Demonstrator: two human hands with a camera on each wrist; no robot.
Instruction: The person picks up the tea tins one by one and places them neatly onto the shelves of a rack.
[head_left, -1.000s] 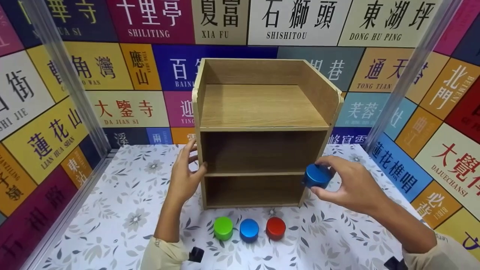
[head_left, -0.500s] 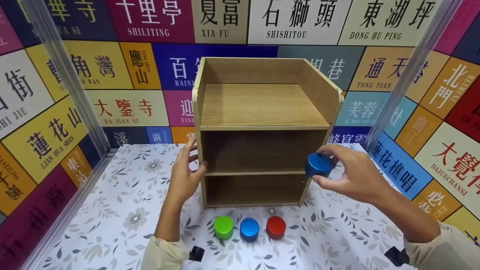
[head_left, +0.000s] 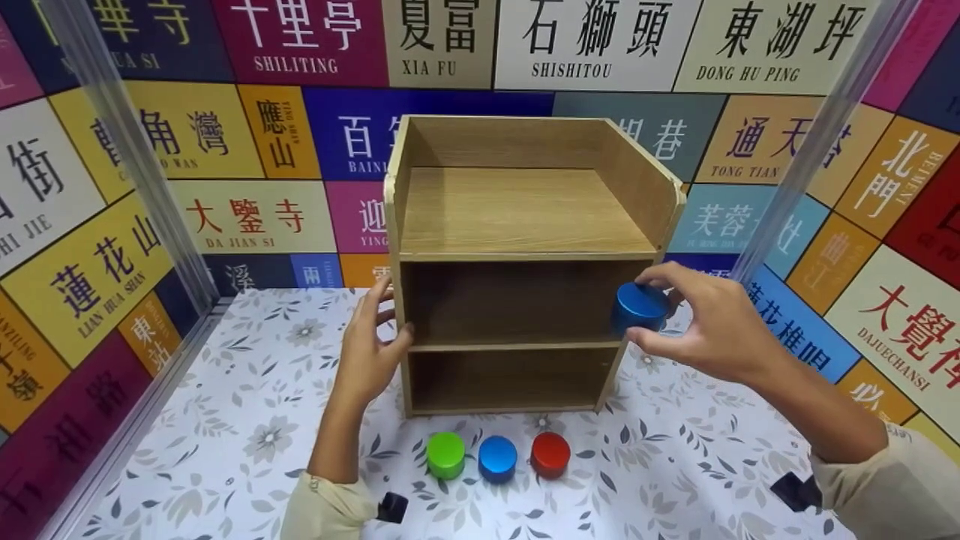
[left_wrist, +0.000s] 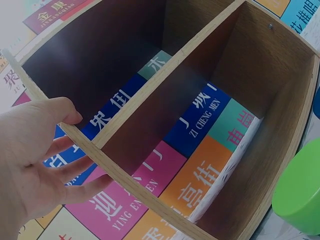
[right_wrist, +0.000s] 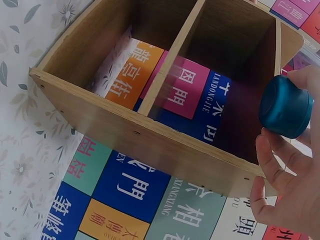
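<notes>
A wooden shelf unit (head_left: pixel 525 214) with a tray-like top and two open compartments stands upright on the table. At its left side, my left hand (head_left: pixel 367 345) holds the side panel, thumb on the front edge and fingers along the outer face. My right hand (head_left: pixel 712 330) pinches a dark blue metallic cylinder (head_left: pixel 640 306) between thumb and fingers, in front of the unit's right edge at middle-compartment height. In the right wrist view this cylinder (right_wrist: pixel 285 107) has a smooth side and rounded rim. Whether it touches the panel, I cannot tell.
A green cylinder (head_left: pixel 446 455), a lighter blue cylinder (head_left: pixel 497 458) and a red cylinder (head_left: pixel 550 454) stand in a row before the unit on the flower-patterned tablecloth (head_left: pixel 247 420). Sign-printed walls (head_left: pixel 255 217) and clear corner strips (head_left: pixel 142 135) enclose the table.
My right hand has raised the dark blue cylinder from beside the lower compartment to the height of the middle one. My left hand has stayed on the side panel.
</notes>
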